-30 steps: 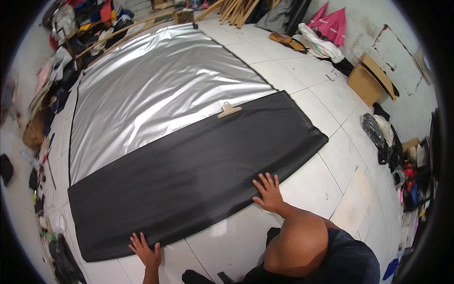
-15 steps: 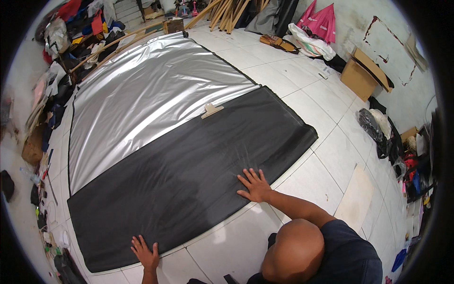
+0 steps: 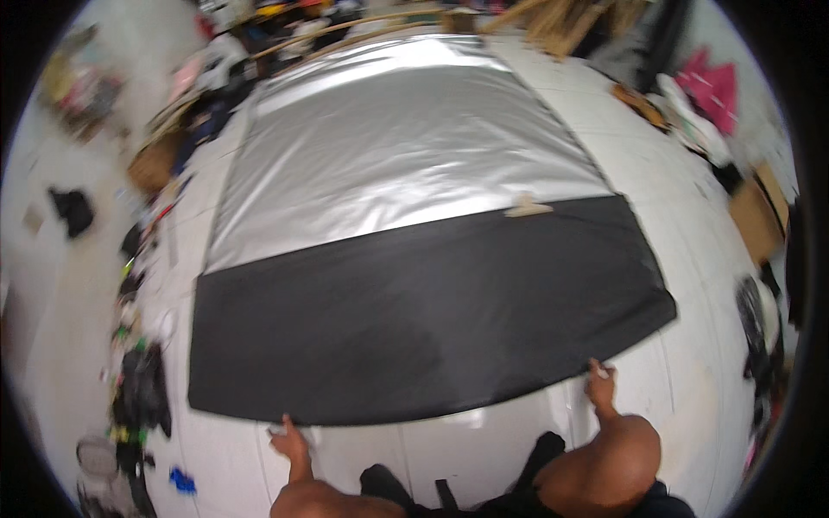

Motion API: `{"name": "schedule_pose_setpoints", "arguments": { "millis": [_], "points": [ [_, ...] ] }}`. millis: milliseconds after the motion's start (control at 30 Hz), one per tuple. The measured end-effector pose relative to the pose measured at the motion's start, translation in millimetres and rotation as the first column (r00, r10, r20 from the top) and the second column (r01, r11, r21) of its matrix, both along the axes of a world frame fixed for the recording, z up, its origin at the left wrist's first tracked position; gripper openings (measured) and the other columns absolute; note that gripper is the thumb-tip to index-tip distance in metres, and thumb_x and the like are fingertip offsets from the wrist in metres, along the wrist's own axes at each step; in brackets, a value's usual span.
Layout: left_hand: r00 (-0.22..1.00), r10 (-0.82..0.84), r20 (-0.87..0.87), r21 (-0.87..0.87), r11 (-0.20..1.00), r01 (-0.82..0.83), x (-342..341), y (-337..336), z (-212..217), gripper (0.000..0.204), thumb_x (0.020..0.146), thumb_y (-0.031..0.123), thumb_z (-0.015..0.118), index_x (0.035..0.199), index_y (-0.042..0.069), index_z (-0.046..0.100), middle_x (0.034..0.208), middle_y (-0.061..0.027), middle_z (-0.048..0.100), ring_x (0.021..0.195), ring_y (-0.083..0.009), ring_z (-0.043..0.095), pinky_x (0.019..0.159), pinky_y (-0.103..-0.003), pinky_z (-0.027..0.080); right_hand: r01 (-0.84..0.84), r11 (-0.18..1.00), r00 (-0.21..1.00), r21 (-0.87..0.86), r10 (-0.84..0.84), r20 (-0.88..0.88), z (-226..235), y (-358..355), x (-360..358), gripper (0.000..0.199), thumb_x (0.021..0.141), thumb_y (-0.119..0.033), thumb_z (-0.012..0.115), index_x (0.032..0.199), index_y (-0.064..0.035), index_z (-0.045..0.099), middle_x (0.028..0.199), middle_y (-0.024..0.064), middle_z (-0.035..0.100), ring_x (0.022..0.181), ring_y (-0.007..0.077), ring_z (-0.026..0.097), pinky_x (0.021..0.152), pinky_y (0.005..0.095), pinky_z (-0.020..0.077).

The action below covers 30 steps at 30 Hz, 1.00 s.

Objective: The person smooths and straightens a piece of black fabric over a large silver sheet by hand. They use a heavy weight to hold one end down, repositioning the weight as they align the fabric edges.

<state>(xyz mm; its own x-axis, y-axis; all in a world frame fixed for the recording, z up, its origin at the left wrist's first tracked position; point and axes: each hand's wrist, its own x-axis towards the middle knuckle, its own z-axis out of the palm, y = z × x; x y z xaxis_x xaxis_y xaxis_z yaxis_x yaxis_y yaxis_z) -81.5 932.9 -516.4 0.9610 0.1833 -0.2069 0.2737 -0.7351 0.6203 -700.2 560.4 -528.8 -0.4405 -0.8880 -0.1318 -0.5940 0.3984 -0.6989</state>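
A large sheet of fabric, silver on one face [image 3: 389, 155] and black on the other [image 3: 414, 319], lies on the floor, its near part folded over so the black face is up. My left hand [image 3: 294, 445] is at the near black edge, left of the middle, fingers closed at the fabric's rim. Farther right, my right hand [image 3: 600, 388] pinches the same edge. Motion blur softens both hands. A beige, clip-shaped piece [image 3: 528, 206] sits on the fold line where black meets silver. My bent knees show below the hands.
White floor tiles surround the fabric. Along the left wall lies clutter, with a black bag [image 3: 142, 388] and a small blue item [image 3: 182, 481]. Wooden poles [image 3: 570, 26] lean at the back. On the right stand a cardboard box [image 3: 758, 216] and a pink bag [image 3: 712, 91].
Both hands have gone from lying flat and spread on the black fabric to closing at its near edge. My view has swung left, so the fabric appears farther right and squarer to me.
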Motion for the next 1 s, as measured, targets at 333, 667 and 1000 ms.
{"name": "schedule_pose_setpoints", "arguments": {
  "millis": [333, 667, 1000],
  "points": [
    [0.889, 0.057, -0.454, -0.832, 0.329, -0.446, 67, 42, 37, 0.034, 0.084, 0.013, 0.066, 0.115, 0.004, 0.055, 0.111, -0.0135, 0.060, 0.100, -0.0263, 0.060, 0.081, -0.041, 0.053, 0.052, 0.958, 0.464, 0.281, -0.273, 0.843, 48, -31, 72, 0.030, 0.089, -0.030, 0.057, 0.104, -0.0038, 0.055, 0.093, 0.0056, 0.062, 0.079, 0.0210, 0.060, 0.063, 0.0308, 0.0475],
    [0.922, 0.202, -0.330, -0.893, 0.249, -0.374, 36, 71, 20, 0.041, 0.083, 0.012, 0.067, 0.118, -0.004, 0.052, 0.113, -0.0115, 0.060, 0.100, -0.0267, 0.059, 0.089, -0.036, 0.048, 0.070, 0.946, 0.411, 0.316, -0.316, 0.855, -11, -26, -12, 0.044, 0.089, -0.026, 0.055, 0.125, -0.0018, 0.050, 0.129, 0.0127, 0.051, 0.116, 0.0280, 0.050, 0.098, 0.0405, 0.0387],
    [0.912, 0.275, -0.305, -0.855, 0.343, -0.390, 146, 171, 14, 0.047, 0.084, 0.029, 0.069, 0.114, -0.004, 0.054, 0.113, -0.0149, 0.060, 0.100, -0.0262, 0.060, 0.088, -0.037, 0.049, 0.054, 0.897, 0.942, 0.438, -0.191, 0.275, 31, -39, -30, 0.053, 0.089, -0.035, 0.057, 0.132, -0.0090, 0.040, 0.130, 0.0158, 0.049, 0.119, 0.0296, 0.045, 0.101, 0.0481, 0.0317]
  ]
}}
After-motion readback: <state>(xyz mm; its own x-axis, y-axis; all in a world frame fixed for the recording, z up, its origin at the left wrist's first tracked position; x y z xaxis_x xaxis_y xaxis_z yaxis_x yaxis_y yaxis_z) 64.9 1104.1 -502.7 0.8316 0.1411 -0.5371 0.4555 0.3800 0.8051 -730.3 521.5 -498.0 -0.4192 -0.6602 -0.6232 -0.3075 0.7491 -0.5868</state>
